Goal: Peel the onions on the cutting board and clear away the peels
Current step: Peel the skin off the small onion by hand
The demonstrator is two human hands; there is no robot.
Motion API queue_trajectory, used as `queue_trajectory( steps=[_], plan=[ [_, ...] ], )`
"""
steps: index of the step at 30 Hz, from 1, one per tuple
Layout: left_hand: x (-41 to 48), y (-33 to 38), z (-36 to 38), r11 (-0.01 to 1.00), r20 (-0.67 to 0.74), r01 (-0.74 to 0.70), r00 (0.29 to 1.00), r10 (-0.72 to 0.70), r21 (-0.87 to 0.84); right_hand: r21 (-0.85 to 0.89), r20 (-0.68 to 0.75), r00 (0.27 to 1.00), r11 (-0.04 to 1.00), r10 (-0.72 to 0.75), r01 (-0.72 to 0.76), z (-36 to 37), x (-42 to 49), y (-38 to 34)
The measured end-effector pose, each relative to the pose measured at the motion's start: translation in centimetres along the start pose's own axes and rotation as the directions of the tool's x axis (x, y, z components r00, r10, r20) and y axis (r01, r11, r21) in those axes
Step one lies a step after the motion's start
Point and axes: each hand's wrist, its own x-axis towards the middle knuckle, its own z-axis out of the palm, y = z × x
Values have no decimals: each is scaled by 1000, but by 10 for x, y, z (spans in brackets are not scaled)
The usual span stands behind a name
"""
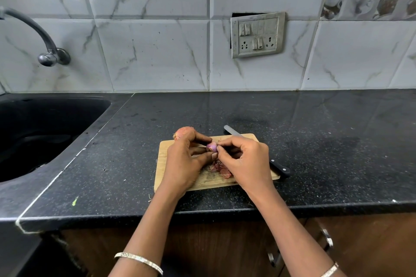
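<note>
The black countertop has a sink sunk into its left end and a wooden cutting board near its front edge. A knife lies slantwise across the board's right side, partly hidden by the right hand. Above the board, the left hand curls its fingers round a small, glossy purple onion, and the right pinches its tip. A bigger unpeeled onion sits at the far left corner. Reddish peels lie beneath.
</note>
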Motion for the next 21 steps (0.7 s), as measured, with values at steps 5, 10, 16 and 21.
queue_trajectory(
  steps=[5, 10, 16, 21],
  plan=[
    [0, 1, 1, 999, -1, -14, 1000, 14, 34, -82, 16, 1000, 997, -13, 14, 3, 0, 4],
    [0, 3, 2, 999, 8, -28, 1000, 28, 20, -199, 18, 999, 979, -31, 34, 6, -1, 5],
    [-1, 2, -2, 995, 46, 21, 999, -16, -102, -200, -36, 998, 979, 43, -50, 3, 1, 7],
    [-1, 3, -3, 990, 60, 39, 998, -31, -132, -160, -68, 986, 974, 149, -158, 0, 4, 11]
  ],
)
